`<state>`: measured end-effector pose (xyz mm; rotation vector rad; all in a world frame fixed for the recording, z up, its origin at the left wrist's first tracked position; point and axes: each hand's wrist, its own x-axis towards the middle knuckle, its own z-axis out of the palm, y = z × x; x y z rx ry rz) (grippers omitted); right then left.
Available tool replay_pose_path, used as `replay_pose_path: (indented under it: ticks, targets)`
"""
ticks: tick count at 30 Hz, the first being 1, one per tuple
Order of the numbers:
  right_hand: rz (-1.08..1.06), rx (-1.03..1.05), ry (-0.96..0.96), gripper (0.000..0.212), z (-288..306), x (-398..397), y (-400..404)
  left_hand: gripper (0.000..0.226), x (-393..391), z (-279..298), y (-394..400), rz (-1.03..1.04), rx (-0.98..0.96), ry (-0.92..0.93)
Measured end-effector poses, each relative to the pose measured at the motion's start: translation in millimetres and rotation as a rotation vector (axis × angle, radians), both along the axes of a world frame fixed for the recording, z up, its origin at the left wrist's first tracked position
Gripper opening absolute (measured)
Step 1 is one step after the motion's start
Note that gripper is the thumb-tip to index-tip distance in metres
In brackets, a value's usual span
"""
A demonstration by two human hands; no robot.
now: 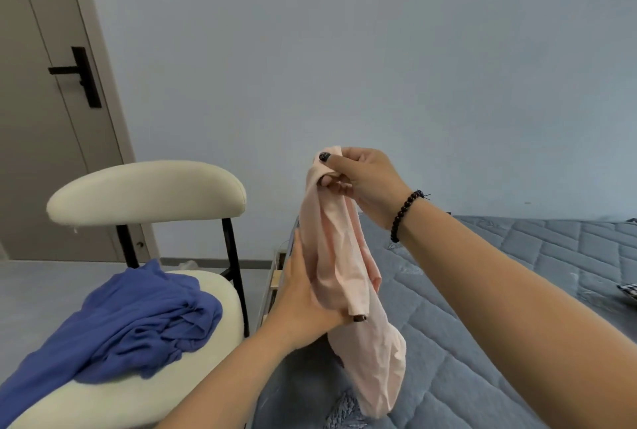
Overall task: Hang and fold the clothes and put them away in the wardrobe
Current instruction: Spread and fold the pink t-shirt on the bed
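No legible text or signs anywhere.

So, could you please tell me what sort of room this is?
Most likely a bedroom: a quilted bed, a door, and a chair with a blue garment on its seat.

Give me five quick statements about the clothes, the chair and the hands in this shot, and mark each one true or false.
1. The right hand pinches the top of the pink garment. True.
2. The blue garment lies on the bed. False: it is heaped on the seat of the cream chair, spilling over the front edge.
3. The left hand touches the pink garment lower down. True.
4. The pink garment is neatly folded flat. False: it hangs bunched and crumpled between the hands.
5. The beaded bracelet is on the left wrist. False: it is on the right wrist.
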<state>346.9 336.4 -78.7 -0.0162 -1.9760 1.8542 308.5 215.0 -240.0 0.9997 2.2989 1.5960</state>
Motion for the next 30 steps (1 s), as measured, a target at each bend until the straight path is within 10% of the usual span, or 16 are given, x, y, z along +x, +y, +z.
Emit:
replay_pose_path:
  ticks: [7, 13, 19, 22, 26, 30]
  targets:
    - [0.000, 0.038, 0.045, 0.016, 3.9, 16.6, -8.9, 0.009, 7.7, 41.2, -9.7, 0.189, 0.021, 0.027]
    - [0.020, 0.425, -0.211, 0.049, -59.0, 37.3, 15.3, 0.023, -9.5, 51.9, -28.4, 0.240, 0.429, -0.527]
    - [-0.062, 0.632, -0.637, 0.110, -194.0, 40.5, 19.5, 0.012, -15.0, 55.8, -43.6, 0.311, 0.527, -0.591]
    - [0.017, 0.540, -0.741, 0.091, -247.8, 37.4, 16.3, 0.011, -23.9, 57.5, -55.5, 0.377, 0.566, -0.590]
    - [-0.056, 0.430, -0.720, 0.017, -269.9, 30.0, 29.7, 0.017, -50.8, 47.5, -83.7, 0.506, 0.547, -0.605]
    - [-0.243, 0.471, -0.446, 0.021, -221.8, 14.1, 46.9, 0.013, -73.3, 31.5, -106.6, 0.660, 0.264, -0.444]
